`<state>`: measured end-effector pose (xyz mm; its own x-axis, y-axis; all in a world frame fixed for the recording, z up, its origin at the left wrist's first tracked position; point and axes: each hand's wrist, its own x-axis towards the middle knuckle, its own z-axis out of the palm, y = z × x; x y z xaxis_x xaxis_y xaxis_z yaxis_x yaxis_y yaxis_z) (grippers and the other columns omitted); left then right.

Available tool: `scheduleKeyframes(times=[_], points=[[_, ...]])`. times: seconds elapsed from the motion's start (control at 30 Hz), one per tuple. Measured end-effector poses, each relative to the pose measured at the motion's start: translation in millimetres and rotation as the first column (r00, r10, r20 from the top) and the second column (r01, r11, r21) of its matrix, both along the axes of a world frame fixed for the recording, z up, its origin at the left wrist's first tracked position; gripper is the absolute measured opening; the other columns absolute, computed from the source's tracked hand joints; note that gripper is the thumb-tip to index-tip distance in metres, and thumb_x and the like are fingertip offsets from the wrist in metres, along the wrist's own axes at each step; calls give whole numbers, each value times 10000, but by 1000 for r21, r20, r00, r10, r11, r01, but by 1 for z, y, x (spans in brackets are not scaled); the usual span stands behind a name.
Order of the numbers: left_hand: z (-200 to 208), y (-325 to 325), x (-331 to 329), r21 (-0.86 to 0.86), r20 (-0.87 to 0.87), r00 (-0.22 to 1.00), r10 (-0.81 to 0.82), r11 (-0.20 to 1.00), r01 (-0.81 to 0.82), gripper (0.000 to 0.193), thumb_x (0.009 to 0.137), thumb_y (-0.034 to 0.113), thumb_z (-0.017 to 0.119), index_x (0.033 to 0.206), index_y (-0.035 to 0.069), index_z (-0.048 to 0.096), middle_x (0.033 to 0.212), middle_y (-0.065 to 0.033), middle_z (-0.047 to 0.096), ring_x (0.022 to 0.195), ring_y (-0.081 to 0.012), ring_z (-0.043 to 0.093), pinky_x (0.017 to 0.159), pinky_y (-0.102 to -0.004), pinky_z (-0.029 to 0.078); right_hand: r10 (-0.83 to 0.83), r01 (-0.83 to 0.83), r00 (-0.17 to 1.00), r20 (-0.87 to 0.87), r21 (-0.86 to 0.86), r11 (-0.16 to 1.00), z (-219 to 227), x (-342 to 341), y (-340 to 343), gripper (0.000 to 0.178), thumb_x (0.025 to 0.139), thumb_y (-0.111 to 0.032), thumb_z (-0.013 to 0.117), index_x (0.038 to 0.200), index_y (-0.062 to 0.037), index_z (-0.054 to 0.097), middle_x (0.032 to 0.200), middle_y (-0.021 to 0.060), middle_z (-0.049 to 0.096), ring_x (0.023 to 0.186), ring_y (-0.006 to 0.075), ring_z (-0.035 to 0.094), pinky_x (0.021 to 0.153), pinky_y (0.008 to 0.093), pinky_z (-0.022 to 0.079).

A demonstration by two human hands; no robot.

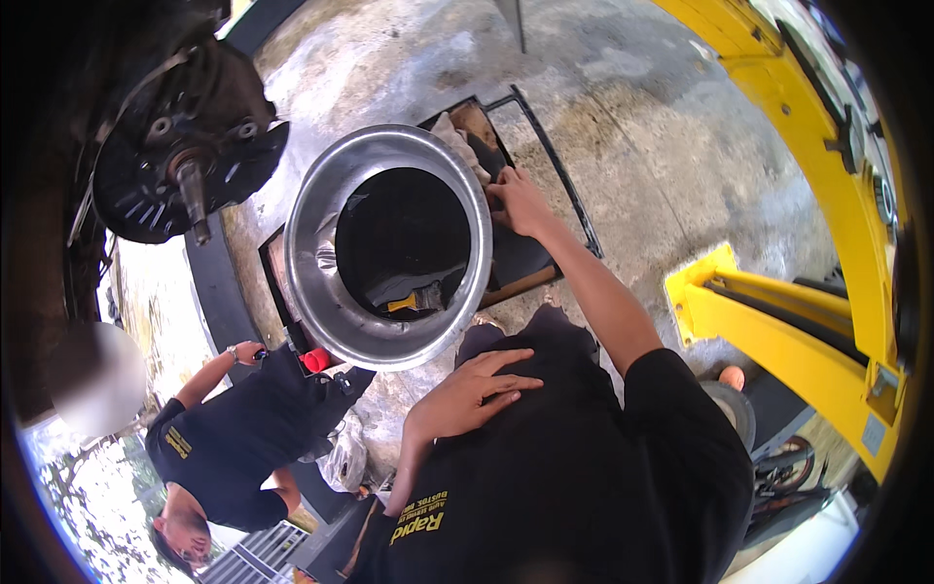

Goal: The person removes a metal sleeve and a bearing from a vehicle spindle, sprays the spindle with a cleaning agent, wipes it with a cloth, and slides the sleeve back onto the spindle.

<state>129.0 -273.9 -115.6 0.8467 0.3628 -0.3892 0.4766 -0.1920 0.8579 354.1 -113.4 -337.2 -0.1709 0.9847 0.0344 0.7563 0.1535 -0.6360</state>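
A wide metal basin (309, 175) holds dark liquid, and a paintbrush with a yellow part (404, 305) lies at its near side. Just right of the basin's rim, my right hand (523, 202) reaches down over a black-framed tray (556, 165). Its fingers are curled, and whatever they grip is hidden. A light rag (457, 146) hangs by the rim, left of that hand. My left hand (474, 394) rests against my dark clothing, fingers spread and holding nothing.
At upper left hangs a wheel hub with a dark shield (146, 185). A co-worker (233, 428) in a black shirt is at lower left, near a red cup-like object (314, 360) and a plastic bag (345, 457). A yellow lift post (788, 107) and its arm (778, 316) stand right.
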Motion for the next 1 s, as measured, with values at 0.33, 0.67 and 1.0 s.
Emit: scheduleKeyframes(times=[0.33,0.67,1.0], points=[[27,53,-10,-382,276,542,794,608,-696,603,1078,431,556,1432,-55,503,1190,-123,682,1144,-174,635,954,-342,529,-2,20,999,-43,418,908,219,12,-88,177,826,-10,764,955,-72,660,992,98,708,875,312,692,741,408,545],[77,93,-94,-588,375,225,899,418,-692,348,996,168,726,1298,46,603,1073,-6,663,968,-42,607,836,-208,481,328,-140,847,-419,420,897,294,-98,-84,296,775,-3,796,1055,-73,730,1260,128,665,1129,297,660,925,393,540],[129,176,-170,-563,604,78,793,494,-663,241,982,77,707,1218,59,663,904,16,669,796,-33,600,725,-198,472,-170,148,682,-711,-93,985,375,-203,-7,327,996,-261,706,1199,-15,639,866,-6,647,815,60,595,639,249,477]])
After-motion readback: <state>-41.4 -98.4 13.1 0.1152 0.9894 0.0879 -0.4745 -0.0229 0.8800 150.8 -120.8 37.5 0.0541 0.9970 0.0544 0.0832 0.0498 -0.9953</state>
